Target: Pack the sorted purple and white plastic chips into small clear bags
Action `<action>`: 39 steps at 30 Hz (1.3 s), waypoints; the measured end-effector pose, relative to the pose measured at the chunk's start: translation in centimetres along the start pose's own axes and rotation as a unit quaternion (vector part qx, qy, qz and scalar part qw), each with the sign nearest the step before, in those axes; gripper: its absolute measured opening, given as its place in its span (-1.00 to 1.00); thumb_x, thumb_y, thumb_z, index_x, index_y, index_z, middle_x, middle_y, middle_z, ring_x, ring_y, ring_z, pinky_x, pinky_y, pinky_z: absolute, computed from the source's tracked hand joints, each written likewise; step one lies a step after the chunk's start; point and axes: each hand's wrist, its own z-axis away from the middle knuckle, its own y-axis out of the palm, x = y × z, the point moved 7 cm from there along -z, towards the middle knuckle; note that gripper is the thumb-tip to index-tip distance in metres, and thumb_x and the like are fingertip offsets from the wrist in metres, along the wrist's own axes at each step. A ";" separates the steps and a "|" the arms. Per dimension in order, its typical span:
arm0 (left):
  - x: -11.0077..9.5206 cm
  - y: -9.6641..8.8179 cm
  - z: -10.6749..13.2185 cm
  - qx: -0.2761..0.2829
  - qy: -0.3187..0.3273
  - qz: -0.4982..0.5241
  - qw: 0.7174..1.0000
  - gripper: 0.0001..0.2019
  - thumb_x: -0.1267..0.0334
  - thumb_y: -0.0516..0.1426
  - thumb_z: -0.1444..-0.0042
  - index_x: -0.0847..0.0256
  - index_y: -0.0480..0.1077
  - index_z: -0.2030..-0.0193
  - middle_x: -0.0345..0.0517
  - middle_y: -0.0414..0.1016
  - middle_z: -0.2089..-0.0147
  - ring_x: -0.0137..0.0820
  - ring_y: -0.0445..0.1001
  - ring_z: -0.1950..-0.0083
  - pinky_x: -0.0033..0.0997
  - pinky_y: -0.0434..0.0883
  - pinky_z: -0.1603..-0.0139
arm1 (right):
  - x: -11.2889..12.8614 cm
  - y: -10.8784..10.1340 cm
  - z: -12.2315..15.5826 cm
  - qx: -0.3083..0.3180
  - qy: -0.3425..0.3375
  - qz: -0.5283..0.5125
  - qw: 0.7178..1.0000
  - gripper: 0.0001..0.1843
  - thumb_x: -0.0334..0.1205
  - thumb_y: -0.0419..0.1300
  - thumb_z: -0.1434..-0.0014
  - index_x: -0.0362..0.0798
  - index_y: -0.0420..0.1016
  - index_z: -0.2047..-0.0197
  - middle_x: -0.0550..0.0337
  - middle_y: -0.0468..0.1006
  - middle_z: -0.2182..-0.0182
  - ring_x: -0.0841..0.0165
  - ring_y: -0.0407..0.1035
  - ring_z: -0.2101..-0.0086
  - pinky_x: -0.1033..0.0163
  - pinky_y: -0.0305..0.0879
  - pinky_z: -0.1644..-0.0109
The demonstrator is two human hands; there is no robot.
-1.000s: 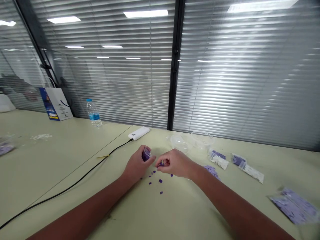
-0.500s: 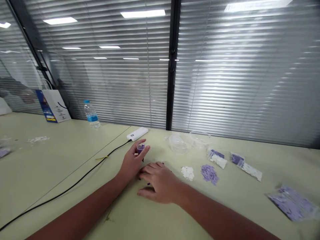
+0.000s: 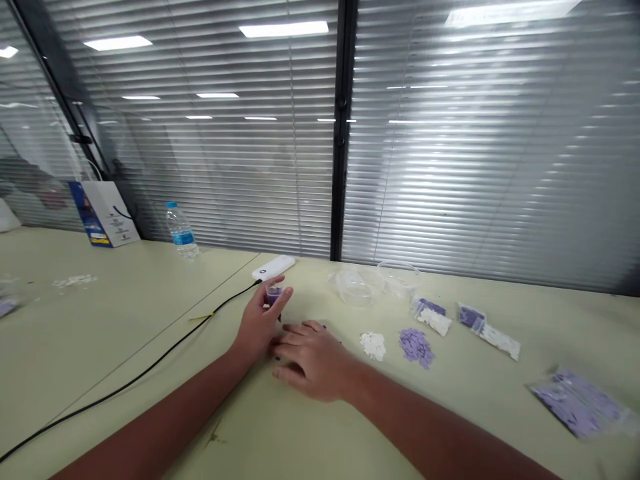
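Observation:
My left hand [image 3: 259, 317] is closed around a small clear cup [image 3: 274, 295] with dark purple pieces in it, thumb on the near side. The cup is held by the table, and its lower part is partly hidden by the fingers. Right beside it, my right hand [image 3: 313, 357] lies palm down on the table with its fingers stretched toward the left hand. A few dark purple bits show around its fingers; whatever is under the palm is hidden. To its right are a pile of white pieces [image 3: 373, 346] and a pile of light purple pieces [image 3: 417, 348].
Clear plastic containers [image 3: 356, 287] stand near the blinds. Small bags [image 3: 433, 316] of purple and white pieces and a larger bag [image 3: 580, 403] lie on the right. A white power bank [image 3: 273, 267] with a black cable [image 3: 170, 351], a water bottle [image 3: 182, 230] and a paper bag [image 3: 110, 213] are leftward.
My left hand has shifted slightly left with the cup. The right hand has slid a little to the left along the table, its fingers still stretched.

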 end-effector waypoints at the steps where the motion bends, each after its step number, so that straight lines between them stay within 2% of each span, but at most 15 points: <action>1: 0.0 0.0 0.0 0.000 0.001 -0.001 1.000 -0.41 -0.27 0.21 -0.05 0.02 0.44 -0.12 -0.37 0.38 0.37 -0.69 0.24 0.44 -0.75 0.28 0.39 | -0.2 -0.1 0.0 -0.001 -0.001 -0.006 1.000 -0.73 -0.06 0.09 -0.44 0.00 0.52 0.00 0.19 0.61 0.05 0.27 0.33 -0.12 0.10 0.07 -0.22; 3: -0.2 0.0 0.0 0.005 0.002 -0.003 1.000 -0.39 -0.28 0.20 -0.05 0.04 0.43 -0.13 -0.39 0.33 0.42 -0.68 0.24 0.47 -0.74 0.28 0.43 | -0.5 -0.4 0.1 -0.006 -0.006 -0.011 1.000 -0.73 -0.14 0.08 -0.43 -0.03 0.56 0.19 0.19 0.62 0.25 0.31 0.39 0.01 0.14 0.13 -0.14; 5: -0.3 0.1 0.2 0.013 0.005 -0.006 1.000 -0.39 -0.27 0.20 -0.05 0.03 0.42 -0.15 -0.40 0.31 0.44 -0.69 0.23 0.50 -0.74 0.27 0.46 | -0.7 -0.6 0.2 -0.014 -0.007 -0.011 1.000 -0.73 -0.16 0.11 -0.39 -0.05 0.56 0.27 0.19 0.57 0.34 0.32 0.40 0.09 0.16 0.16 -0.09; 8: -0.6 0.2 0.5 0.020 0.007 -0.011 1.000 -0.41 -0.26 0.21 -0.05 0.00 0.43 -0.14 -0.40 0.33 0.43 -0.70 0.23 0.50 -0.75 0.23 0.47 | -0.7 -0.8 0.4 -0.028 -0.015 -0.019 0.999 -0.80 -0.19 0.18 -0.29 0.00 0.61 0.11 0.21 0.58 0.24 0.34 0.39 0.12 0.17 0.18 -0.06; 10: -0.6 0.2 0.6 0.022 0.006 -0.013 1.000 -0.42 -0.26 0.22 -0.06 -0.02 0.43 -0.13 -0.40 0.34 0.43 -0.71 0.24 0.50 -0.75 0.22 0.48 | -0.8 -0.8 0.6 -0.023 -0.026 -0.024 0.999 -0.74 -0.23 0.21 -0.22 0.07 0.62 0.04 0.23 0.59 0.18 0.34 0.39 0.12 0.17 0.19 -0.05; 13: -0.5 0.2 0.6 0.023 0.002 -0.014 1.000 -0.43 -0.26 0.22 -0.05 -0.03 0.43 -0.13 -0.41 0.33 0.42 -0.72 0.23 0.50 -0.76 0.23 0.47 | -1.9 -1.2 0.9 -0.006 -0.017 -0.021 1.000 -0.81 -0.29 0.22 -0.17 0.06 0.65 0.19 0.22 0.59 0.25 0.32 0.39 0.15 0.15 0.18 -0.03; 17: -0.3 0.3 0.7 0.026 -0.006 -0.015 1.000 -0.43 -0.27 0.23 -0.04 -0.05 0.45 -0.12 -0.42 0.33 0.44 -0.71 0.22 0.50 -0.76 0.22 0.47 | -4.1 -2.6 1.3 -0.021 0.036 -0.017 0.999 -0.86 -0.29 0.20 -0.23 0.00 0.61 0.31 0.20 0.56 0.33 0.31 0.38 0.15 0.16 0.18 -0.04; 20: -0.3 0.5 0.8 0.033 -0.007 -0.014 0.999 -0.44 -0.26 0.24 -0.03 -0.06 0.46 -0.11 -0.41 0.33 0.43 -0.70 0.24 0.48 -0.75 0.23 0.44 | -4.5 -2.8 1.7 -0.035 0.073 -0.020 0.997 -0.85 -0.12 0.25 -0.28 0.00 0.58 0.18 0.19 0.56 0.21 0.32 0.38 0.10 0.17 0.19 -0.09; 22: -0.4 0.6 0.9 0.036 -0.007 -0.014 0.999 -0.43 -0.26 0.25 -0.03 -0.06 0.46 -0.12 -0.41 0.33 0.44 -0.69 0.24 0.47 -0.75 0.24 0.42 | -4.1 -2.2 1.7 -0.034 0.084 -0.021 0.996 -0.61 0.10 0.33 -0.20 0.05 0.54 0.01 0.19 0.54 0.09 0.29 0.36 0.02 0.15 0.18 -0.15; 24: -0.4 0.6 1.0 0.037 -0.008 -0.015 0.999 -0.42 -0.26 0.25 -0.02 -0.06 0.46 -0.13 -0.40 0.34 0.43 -0.69 0.24 0.47 -0.74 0.25 0.41 | -3.8 -1.5 1.6 -0.036 0.099 -0.012 0.994 -0.45 0.19 0.36 -0.13 0.08 0.48 -0.08 0.16 0.51 0.02 0.24 0.34 -0.03 0.09 0.14 -0.20; 29: -0.4 0.8 1.0 0.041 -0.010 -0.016 0.999 -0.43 -0.26 0.26 -0.01 -0.05 0.48 -0.11 -0.37 0.41 0.37 -0.68 0.24 0.44 -0.73 0.23 0.39 | -5.2 -1.8 1.5 -0.068 0.175 0.036 0.982 -0.69 -0.10 0.17 -0.34 -0.10 0.46 -0.06 -0.08 0.46 0.02 0.08 0.28 -0.06 -0.08 0.08 -0.18; 32: -0.3 0.8 1.0 0.045 -0.013 -0.015 0.999 -0.44 -0.25 0.26 -0.02 -0.07 0.47 -0.11 -0.38 0.39 0.38 -0.69 0.23 0.45 -0.73 0.23 0.39 | -5.1 -2.8 1.6 -0.034 0.133 0.026 0.990 -0.55 0.09 0.25 -0.28 0.00 0.46 -0.11 0.02 0.47 -0.03 0.14 0.30 -0.07 0.01 0.13 -0.20; 35: -0.3 0.8 1.0 0.051 -0.016 -0.013 0.998 -0.45 -0.25 0.25 -0.03 -0.09 0.46 -0.12 -0.39 0.37 0.39 -0.69 0.24 0.44 -0.74 0.24 0.39 | -3.9 -3.1 2.0 0.024 0.062 0.009 0.998 -0.10 0.40 0.33 -0.04 0.14 0.32 -0.33 0.07 0.40 -0.21 0.14 0.24 -0.20 0.04 0.10 -0.30; 36: -0.3 0.9 1.0 0.052 -0.016 -0.013 0.998 -0.45 -0.25 0.25 -0.03 -0.09 0.46 -0.12 -0.39 0.38 0.38 -0.68 0.25 0.43 -0.74 0.25 0.39 | -3.6 -2.9 2.2 0.037 0.048 0.013 0.998 -0.02 0.45 0.30 -0.03 0.15 0.25 -0.39 0.05 0.36 -0.26 0.11 0.19 -0.25 0.01 0.06 -0.34; 39: -0.3 0.9 1.0 0.056 -0.014 -0.011 0.998 -0.42 -0.26 0.25 -0.02 -0.06 0.47 -0.12 -0.35 0.44 0.33 -0.67 0.27 0.41 -0.74 0.26 0.37 | -3.6 -1.9 2.3 0.040 0.058 0.066 0.995 -0.18 0.35 0.14 -0.28 0.14 0.17 -0.45 0.02 0.27 -0.35 0.05 0.06 -0.35 -0.14 -0.12 -0.43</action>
